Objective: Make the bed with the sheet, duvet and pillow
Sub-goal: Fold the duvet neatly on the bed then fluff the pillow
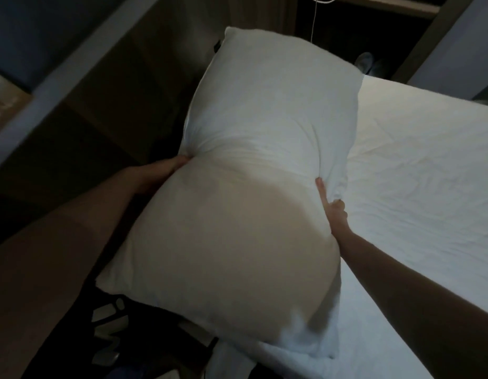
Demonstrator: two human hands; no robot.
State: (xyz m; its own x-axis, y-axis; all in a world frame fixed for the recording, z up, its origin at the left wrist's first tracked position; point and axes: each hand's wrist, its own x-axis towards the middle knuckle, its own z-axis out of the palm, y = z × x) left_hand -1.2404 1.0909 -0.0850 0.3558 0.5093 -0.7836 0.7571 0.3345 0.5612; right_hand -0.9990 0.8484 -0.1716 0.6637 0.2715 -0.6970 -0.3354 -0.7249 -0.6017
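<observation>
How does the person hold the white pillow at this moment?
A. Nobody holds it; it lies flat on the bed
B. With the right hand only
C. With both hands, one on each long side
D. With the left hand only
C: the left hand and the right hand each pinch the fabric on opposite sides of the pillow, beside the bed.

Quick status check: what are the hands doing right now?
Left hand and right hand grip the pillow by its sides. Pillow held above white bedding. Nothing in the way.

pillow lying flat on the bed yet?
No, the pillow is held up by the left hand and right hand gripping its sides.
</observation>
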